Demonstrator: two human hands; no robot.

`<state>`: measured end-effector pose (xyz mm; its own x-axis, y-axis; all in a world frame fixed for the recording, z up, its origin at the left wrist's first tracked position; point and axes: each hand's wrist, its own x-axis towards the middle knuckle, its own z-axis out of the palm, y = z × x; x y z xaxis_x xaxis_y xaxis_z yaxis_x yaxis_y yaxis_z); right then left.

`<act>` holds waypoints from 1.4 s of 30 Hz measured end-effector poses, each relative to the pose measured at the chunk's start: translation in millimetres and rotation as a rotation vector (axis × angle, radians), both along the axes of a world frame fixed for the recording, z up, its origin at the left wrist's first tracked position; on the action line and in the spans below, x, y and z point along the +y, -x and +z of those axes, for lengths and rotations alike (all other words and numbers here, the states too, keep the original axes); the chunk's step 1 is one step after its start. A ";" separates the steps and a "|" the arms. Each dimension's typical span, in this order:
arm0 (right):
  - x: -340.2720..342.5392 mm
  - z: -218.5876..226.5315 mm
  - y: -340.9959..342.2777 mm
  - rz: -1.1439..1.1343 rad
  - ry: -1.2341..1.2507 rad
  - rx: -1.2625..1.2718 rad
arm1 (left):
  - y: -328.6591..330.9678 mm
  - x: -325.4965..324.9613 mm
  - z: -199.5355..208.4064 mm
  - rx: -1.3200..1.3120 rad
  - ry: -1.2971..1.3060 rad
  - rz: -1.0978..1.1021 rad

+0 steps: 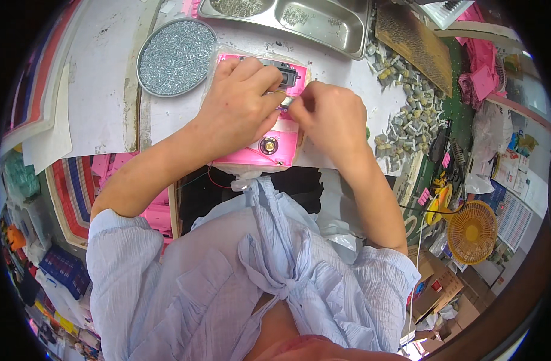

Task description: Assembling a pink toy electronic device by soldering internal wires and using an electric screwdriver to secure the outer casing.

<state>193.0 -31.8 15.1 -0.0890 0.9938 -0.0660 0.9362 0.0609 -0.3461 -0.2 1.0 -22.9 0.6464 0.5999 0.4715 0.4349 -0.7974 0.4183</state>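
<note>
A pink plastic housing (242,157) lies on a clear plastic bag on the bench in front of me. Near its lower end sits a round speaker (268,145); a dark rectangular part (290,76) is set into its upper end. My left hand (244,102) rests over the housing's left side with fingers curled in, a thin yellowish wire (280,92) by the fingertips. From the right, my right hand (332,114) is closed in a pinch at a small silvery part (287,102) in the middle of the housing. The fingers partly hide what each hand grips.
Left of the housing stands a round metal dish of screws (176,57). A steel compartment tray (323,27) with small metal parts sits at the back. Many small motors (410,114) lie loose on the right, beside a brown board (413,45). A yellow basket (472,231) is further right.
</note>
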 end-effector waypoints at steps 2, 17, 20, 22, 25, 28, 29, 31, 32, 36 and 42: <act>6.0 -1.5 -11.7 -0.072 0.157 0.149 | 0.0 0.6 -0.4 0.006 -0.010 -0.007; 27.9 -11.2 -31.6 -0.099 0.527 0.462 | 3.4 15.2 1.4 -0.004 0.009 -0.095; 21.5 -23.2 -36.1 -0.112 0.550 0.589 | -0.1 25.8 7.9 0.036 0.050 -0.138; 20.5 -25.9 -39.5 -0.075 0.472 0.515 | -9.4 32.0 13.9 -0.007 0.064 -0.164; 17.2 -27.3 -41.0 -0.036 0.313 0.415 | -20.6 40.1 15.9 -0.027 0.119 -0.174; 24.4 -1.4 -72.9 -0.011 0.352 0.453 | -29.3 44.8 25.9 0.028 0.184 -0.178; 29.6 6.7 -94.7 -0.068 0.328 0.553 | -32.1 46.2 28.9 0.053 0.212 -0.181; 51.3 37.4 -149.2 -0.195 0.244 0.589 | -29.8 47.2 36.7 0.116 0.291 -0.167; 67.0 41.2 -188.7 -0.269 0.097 0.542 | -30.9 47.8 40.0 0.158 0.334 -0.156; 113.7 30.7 -391.6 -0.691 -0.324 -0.187 | -44.4 50.2 41.2 0.189 0.390 -0.221; 144.8 -70.7 -537.8 -0.768 -0.375 -0.803 | -35.3 48.5 41.1 0.216 0.342 -0.178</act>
